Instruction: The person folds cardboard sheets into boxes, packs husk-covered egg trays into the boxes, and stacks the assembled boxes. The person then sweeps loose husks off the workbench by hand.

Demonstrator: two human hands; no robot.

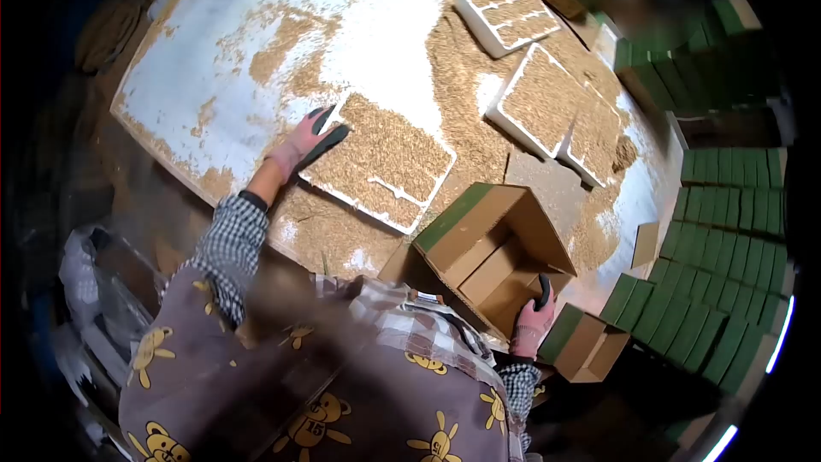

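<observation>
My left hand (310, 142), in a pink glove with dark fingers, touches the left edge of a white tray (440, 181). Its fingers are stretched out and apart. Brown, grain-like loose material fills that tray, and white divider strips show near its close side. By the near table edge, an open cardboard box (487, 244) with a green outer side stands tilted, its inside facing up. My right hand (534, 325), gloved the same way, is closed on the right rim of this box. Part of its grip is hidden.
More filled white trays (510, 17) stand on the far right of the white table (385, 17). Loose brown material is scattered over the tabletop. A smaller open box (590, 346) sits beside my right hand. Green boxes (718, 248) are stacked along the right.
</observation>
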